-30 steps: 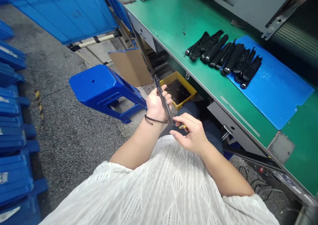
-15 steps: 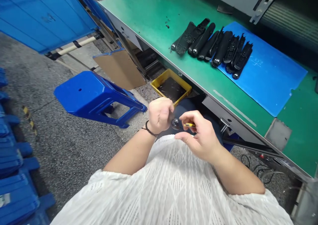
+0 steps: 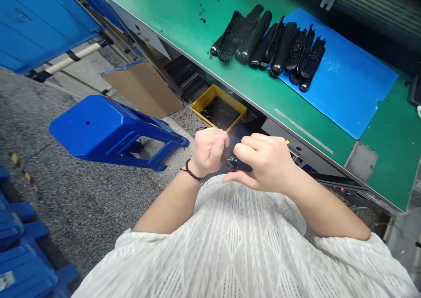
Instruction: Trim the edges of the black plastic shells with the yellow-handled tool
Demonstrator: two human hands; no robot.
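1. Black, glossy plastic shows at the rounded end of a slim piece [image 3: 231, 163], which lies between the person's two hands, above the lap; most of its length is hidden.
2. The left hand [image 3: 210, 151] is balled into a tight fist around that piece, thumb folded over, the shiny end emerging beside the fingers. A thin braided-looking black cord [image 3: 190, 174] circles the wrist.
3. The right hand [image 3: 267, 160] has its fingers curled narrowly around a yellow object [image 3: 287, 142], of which only a small tip peeks out past the knuckles. Its thumb stretches straight toward the glossy end; whether it touches cannot be told.
4. On the smooth green bench [image 3: 158, 8], elongated black shells [image 3: 283, 48] lie side by side in a slanting row. Some are smooth and rounded, others hollow with ribbed insides and jagged ends; several overlap a flat blue sheet [image 3: 351, 85].
5. A flat grey plate [image 3: 362, 161] lies near the bench's edge.
6. Below stands a rectangular yellow crate [image 3: 230, 100] with dark, shiny contents, near a brown cardboard panel [image 3: 144, 90] and a moulded blue plastic stool [image 3: 87, 127] on speckled flooring [image 3: 105, 193].
7. White openwork fabric [image 3: 230, 241], patterned with diamonds, covers the person's torso.
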